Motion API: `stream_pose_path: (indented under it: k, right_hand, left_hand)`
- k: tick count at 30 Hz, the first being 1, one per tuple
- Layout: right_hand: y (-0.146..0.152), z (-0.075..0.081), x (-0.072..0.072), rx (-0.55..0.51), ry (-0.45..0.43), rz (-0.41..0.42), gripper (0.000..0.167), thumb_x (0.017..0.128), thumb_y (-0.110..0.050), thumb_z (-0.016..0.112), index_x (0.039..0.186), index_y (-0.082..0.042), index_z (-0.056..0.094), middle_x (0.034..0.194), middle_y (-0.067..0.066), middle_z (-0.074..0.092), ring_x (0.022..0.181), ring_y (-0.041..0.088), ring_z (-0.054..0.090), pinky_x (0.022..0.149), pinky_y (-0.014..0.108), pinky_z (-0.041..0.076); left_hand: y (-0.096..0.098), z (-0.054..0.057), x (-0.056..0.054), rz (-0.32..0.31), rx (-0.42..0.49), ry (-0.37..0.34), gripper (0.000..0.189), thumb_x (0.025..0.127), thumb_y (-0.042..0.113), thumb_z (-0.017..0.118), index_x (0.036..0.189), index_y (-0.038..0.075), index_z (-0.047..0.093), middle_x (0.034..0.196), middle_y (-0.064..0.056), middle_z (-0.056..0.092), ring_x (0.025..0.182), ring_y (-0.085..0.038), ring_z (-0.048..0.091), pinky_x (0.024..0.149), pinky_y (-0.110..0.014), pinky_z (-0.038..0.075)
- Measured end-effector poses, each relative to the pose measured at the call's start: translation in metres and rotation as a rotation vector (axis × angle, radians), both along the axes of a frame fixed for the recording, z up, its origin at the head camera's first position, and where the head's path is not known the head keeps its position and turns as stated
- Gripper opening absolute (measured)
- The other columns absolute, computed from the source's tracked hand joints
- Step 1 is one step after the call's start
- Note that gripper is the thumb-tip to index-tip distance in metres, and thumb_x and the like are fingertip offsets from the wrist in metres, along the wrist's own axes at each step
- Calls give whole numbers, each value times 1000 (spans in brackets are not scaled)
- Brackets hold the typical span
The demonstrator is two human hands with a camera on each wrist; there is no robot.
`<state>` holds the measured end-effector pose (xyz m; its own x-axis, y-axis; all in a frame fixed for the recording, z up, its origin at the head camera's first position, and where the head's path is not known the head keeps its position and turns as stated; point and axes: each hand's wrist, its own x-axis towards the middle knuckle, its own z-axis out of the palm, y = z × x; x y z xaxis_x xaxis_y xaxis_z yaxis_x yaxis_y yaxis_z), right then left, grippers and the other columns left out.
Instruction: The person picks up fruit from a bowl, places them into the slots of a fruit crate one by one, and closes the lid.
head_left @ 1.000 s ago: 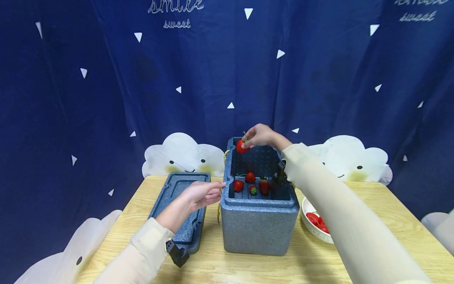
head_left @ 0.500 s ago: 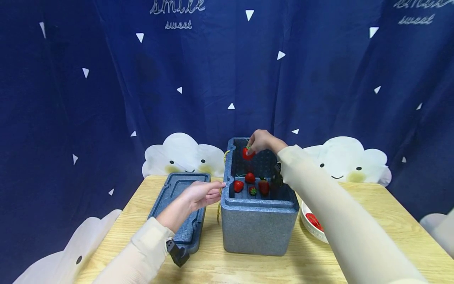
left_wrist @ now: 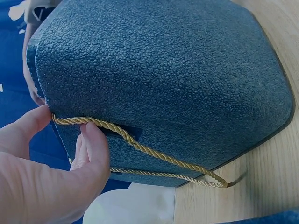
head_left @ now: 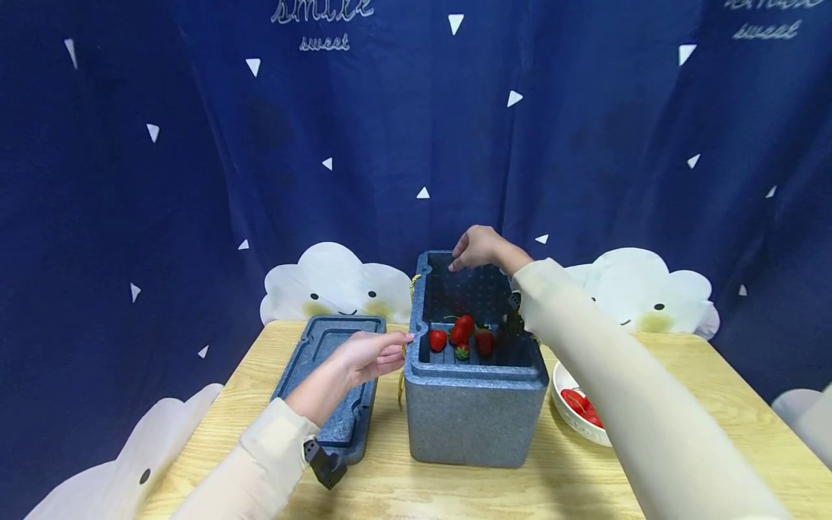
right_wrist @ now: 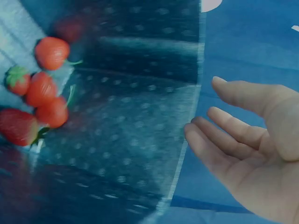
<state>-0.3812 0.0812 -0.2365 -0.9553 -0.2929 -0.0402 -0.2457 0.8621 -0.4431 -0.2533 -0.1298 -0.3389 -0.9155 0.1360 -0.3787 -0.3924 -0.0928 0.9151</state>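
Above the far end of an open grey-blue foam box (head_left: 477, 426), my right hand (head_left: 481, 248) hovers with nothing in its fingers; thumb and fingertips stand apart in the right wrist view. Several strawberries (head_left: 484, 341) lie on the box floor, some with green caps or stems. My left hand (head_left: 370, 355) rests at the box's left wall, thumb tip at the rim. In the left wrist view, the other fingers of that hand lie loosely bent against the outer side, by a twisted gold rope (left_wrist: 117, 130) that hangs from the wall.
A grey-blue lid (head_left: 338, 426) lies on the wooden table (head_left: 390, 498) left of the box. To the right stands a white bowl (head_left: 587, 431) of red pieces, partly covered by the right sleeve. A blue curtain (head_left: 390, 130) hangs behind.
My right hand lowered a strawberry into the box, let it drop among the others, and rose again without it. The left hand has stayed in place.
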Motion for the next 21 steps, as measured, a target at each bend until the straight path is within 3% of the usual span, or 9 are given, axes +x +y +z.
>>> stream_pose_path:
  k: [6, 10, 14, 21]
  right_hand:
    - [10, 19, 10, -87, 1, 23, 34, 84, -21, 73, 112, -2, 68, 114, 17, 69, 98, 27, 69, 94, 41, 56]
    - [25, 24, 18, -127, 5, 42, 34, 85, -20, 72, 114, -2, 67, 117, 17, 69, 101, 27, 68, 96, 43, 55]
    - [46, 21, 27, -126, 33, 65, 33, 87, -21, 71, 113, -2, 67, 116, 18, 69, 102, 27, 67, 96, 44, 54]
    - [85, 1, 43, -142, 48, 60, 31, 88, -20, 70, 112, -1, 67, 112, 18, 71, 98, 26, 67, 94, 44, 55]
  left_hand:
    - [1, 0, -1, 0, -12, 8, 47, 89, 11, 63, 129, -9, 48, 110, -11, 53, 78, -4, 57, 106, -35, 48]
    - [1, 0, 0, -2, -13, 6, 47, 90, 12, 63, 129, -9, 49, 112, -12, 53, 78, -4, 57, 108, -37, 46]
    - [1, 0, 1, 6, -20, 2, 47, 91, 12, 63, 130, -9, 48, 119, -15, 52, 91, -10, 59, 110, -40, 44]
    - [2, 0, 3, 1, -27, 6, 49, 91, 13, 62, 132, -9, 46, 133, -22, 48, 102, -15, 57, 110, -40, 44]
